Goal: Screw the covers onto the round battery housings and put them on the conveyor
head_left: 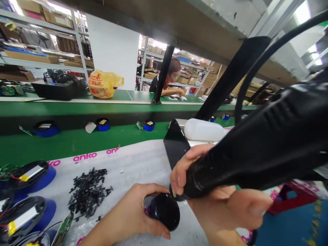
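My right hand [220, 201] grips the handle of a large black power tool [258, 153] that slants up to the right, its cable [256, 65] arching overhead. The tool's nose points down at a round black part [164, 210] that my left hand [133, 213] holds at the front of the bench. A pile of several small black pieces [88, 191] lies just left of my left hand on white foam sheet [138, 164] printed with pink "anko".
Blue round bases with batteries and wires [30, 176] sit at the left. More blue bases [103, 124] ride the green conveyor [77, 140]. A white plastic bottle [203, 130] and a black bracket [175, 143] stand behind my hands. Another person [167, 82] works across the line.
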A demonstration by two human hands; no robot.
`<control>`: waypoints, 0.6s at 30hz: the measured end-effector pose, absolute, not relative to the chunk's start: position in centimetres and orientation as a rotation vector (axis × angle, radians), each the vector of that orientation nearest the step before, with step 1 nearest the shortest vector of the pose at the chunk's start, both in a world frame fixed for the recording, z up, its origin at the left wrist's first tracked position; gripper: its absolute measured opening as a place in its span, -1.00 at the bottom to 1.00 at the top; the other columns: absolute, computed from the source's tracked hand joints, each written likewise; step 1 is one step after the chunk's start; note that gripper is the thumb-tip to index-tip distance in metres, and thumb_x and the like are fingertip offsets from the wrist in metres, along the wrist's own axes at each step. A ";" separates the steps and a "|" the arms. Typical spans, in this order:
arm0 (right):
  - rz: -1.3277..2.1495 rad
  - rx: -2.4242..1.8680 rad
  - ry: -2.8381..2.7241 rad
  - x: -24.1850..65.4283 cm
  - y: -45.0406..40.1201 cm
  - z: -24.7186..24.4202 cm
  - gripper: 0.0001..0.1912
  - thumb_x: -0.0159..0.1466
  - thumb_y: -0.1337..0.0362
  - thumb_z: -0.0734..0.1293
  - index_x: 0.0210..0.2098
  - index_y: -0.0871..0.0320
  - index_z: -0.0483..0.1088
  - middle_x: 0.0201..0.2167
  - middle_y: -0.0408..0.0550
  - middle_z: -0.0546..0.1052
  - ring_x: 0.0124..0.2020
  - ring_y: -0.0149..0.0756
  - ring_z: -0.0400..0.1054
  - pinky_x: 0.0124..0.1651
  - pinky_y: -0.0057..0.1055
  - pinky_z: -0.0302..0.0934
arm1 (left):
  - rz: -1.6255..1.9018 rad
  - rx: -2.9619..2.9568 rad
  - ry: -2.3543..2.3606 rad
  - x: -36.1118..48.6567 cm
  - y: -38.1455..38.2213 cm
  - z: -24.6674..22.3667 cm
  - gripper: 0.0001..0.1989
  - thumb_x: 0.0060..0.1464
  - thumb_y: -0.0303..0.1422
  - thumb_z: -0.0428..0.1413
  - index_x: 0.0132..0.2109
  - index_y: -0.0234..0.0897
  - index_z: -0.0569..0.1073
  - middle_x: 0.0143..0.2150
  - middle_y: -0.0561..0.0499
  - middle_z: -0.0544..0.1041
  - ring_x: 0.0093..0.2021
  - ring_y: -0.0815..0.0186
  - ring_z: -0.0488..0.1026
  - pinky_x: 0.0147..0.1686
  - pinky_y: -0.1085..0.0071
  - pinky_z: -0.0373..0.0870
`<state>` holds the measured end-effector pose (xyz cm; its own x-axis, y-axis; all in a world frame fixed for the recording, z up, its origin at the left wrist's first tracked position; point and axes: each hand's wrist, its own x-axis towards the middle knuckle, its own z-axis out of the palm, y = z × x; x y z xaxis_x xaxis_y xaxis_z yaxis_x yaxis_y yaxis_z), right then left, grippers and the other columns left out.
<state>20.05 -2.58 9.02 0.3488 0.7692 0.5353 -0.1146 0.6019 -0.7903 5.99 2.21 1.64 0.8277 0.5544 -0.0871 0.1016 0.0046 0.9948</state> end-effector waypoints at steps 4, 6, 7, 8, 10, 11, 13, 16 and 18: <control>0.821 -0.730 -1.076 20.3 -2.7 8.3 -0.42 0.05 -0.30 0.43 -0.22 0.04 0.46 -0.64 -0.12 0.48 -0.71 -0.27 0.29 -0.69 -0.38 0.17 | 0.401 1.523 0.524 6.0 2.2 1.7 -0.45 -0.32 -0.47 0.46 -0.06 -0.20 0.65 -0.21 0.14 0.64 -0.17 0.22 0.50 -0.10 0.39 0.37; 0.813 -0.715 -1.073 20.3 -2.8 8.4 -0.43 0.05 -0.29 0.43 -0.22 0.04 0.46 -0.63 -0.11 0.49 -0.71 -0.28 0.28 -0.69 -0.39 0.17 | 0.402 1.527 0.512 6.0 2.3 1.7 -0.46 -0.32 -0.49 0.45 -0.06 -0.20 0.64 -0.21 0.14 0.64 -0.16 0.21 0.51 -0.09 0.39 0.37; 0.791 -0.704 -1.067 20.2 -2.8 8.5 -0.43 0.06 -0.29 0.43 -0.22 0.04 0.46 -0.64 -0.11 0.49 -0.72 -0.29 0.27 -0.70 -0.39 0.16 | 0.406 1.530 0.504 6.0 2.3 1.6 -0.45 -0.32 -0.49 0.45 -0.06 -0.20 0.64 -0.20 0.14 0.64 -0.15 0.21 0.51 -0.09 0.39 0.37; 0.779 -0.700 -1.064 20.2 -2.8 8.7 -0.43 0.06 -0.30 0.42 -0.23 0.05 0.47 -0.64 -0.11 0.49 -0.73 -0.29 0.26 -0.71 -0.39 0.16 | 0.409 1.534 0.498 6.0 2.3 1.6 -0.45 -0.31 -0.49 0.45 -0.06 -0.20 0.64 -0.18 0.13 0.65 -0.13 0.20 0.51 -0.08 0.38 0.37; 0.788 -0.705 -1.055 20.1 -3.0 9.0 -0.41 0.05 -0.33 0.40 -0.25 0.05 0.46 -0.65 -0.11 0.48 -0.73 -0.28 0.26 -0.70 -0.38 0.18 | 0.416 1.543 0.493 5.9 2.4 1.5 -0.45 -0.31 -0.48 0.45 -0.05 -0.20 0.63 -0.15 0.11 0.65 -0.11 0.18 0.52 -0.08 0.38 0.38; 0.810 -0.709 -1.048 20.2 -3.0 9.1 -0.40 0.04 -0.34 0.40 -0.25 0.05 0.46 -0.65 -0.11 0.48 -0.73 -0.28 0.27 -0.69 -0.37 0.20 | 0.420 1.552 0.492 5.9 2.4 1.4 -0.44 -0.31 -0.47 0.46 -0.05 -0.21 0.62 -0.13 0.10 0.65 -0.10 0.16 0.52 -0.07 0.37 0.38; 0.824 -0.700 -1.024 20.4 -3.1 9.1 -0.39 0.04 -0.34 0.40 -0.25 0.05 0.46 -0.64 -0.11 0.49 -0.72 -0.27 0.27 -0.69 -0.37 0.20 | 0.432 1.564 0.487 5.8 2.5 1.3 -0.42 -0.32 -0.46 0.47 -0.04 -0.21 0.61 -0.10 0.08 0.65 -0.07 0.14 0.52 -0.04 0.34 0.38; 0.814 -0.675 -1.003 20.9 -3.1 8.7 -0.39 0.06 -0.33 0.40 -0.22 0.06 0.47 -0.62 -0.12 0.49 -0.69 -0.27 0.29 -0.68 -0.37 0.22 | 0.440 1.572 0.487 5.8 2.5 1.1 -0.38 -0.33 -0.45 0.47 -0.01 -0.18 0.60 -0.04 0.06 0.65 0.00 0.10 0.52 0.04 0.30 0.37; 0.798 -0.662 -1.012 21.1 -3.0 8.6 -0.40 0.07 -0.32 0.40 -0.23 0.07 0.47 -0.62 -0.14 0.48 -0.68 -0.28 0.30 -0.66 -0.37 0.24 | 0.435 1.572 0.498 5.8 2.6 1.0 -0.37 -0.32 -0.44 0.47 0.01 -0.17 0.60 -0.02 0.05 0.65 0.03 0.08 0.52 0.07 0.27 0.36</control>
